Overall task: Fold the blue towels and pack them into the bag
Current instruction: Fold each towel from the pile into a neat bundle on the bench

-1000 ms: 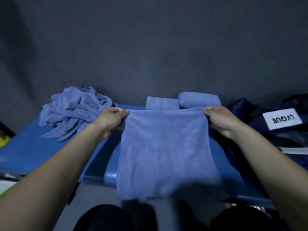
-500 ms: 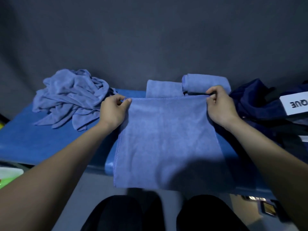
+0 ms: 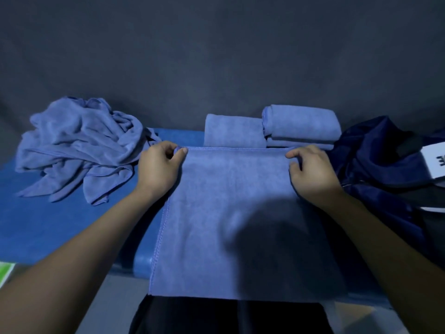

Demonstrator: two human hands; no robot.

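Note:
A blue towel (image 3: 231, 213) lies spread flat on the blue table (image 3: 48, 225), its near edge hanging over the front. My left hand (image 3: 160, 168) pinches its far left corner. My right hand (image 3: 311, 172) pinches its far right corner. Just behind it sit folded blue towels: one (image 3: 234, 128) in the middle and a stack of two (image 3: 301, 124) to its right. A heap of unfolded blue towels (image 3: 77, 145) lies at the back left. The dark navy bag (image 3: 380, 160) with a white label (image 3: 434, 161) lies at the right.
A dark grey wall (image 3: 216, 56) rises directly behind the table. A green and white item (image 3: 6, 271) shows at the lower left below the table's edge. My dark-clothed legs (image 3: 228, 317) are under the front edge.
The towel was held up hanging from both hands; it has been brought down and laid flat on the table. Both hands still hold its far corners.

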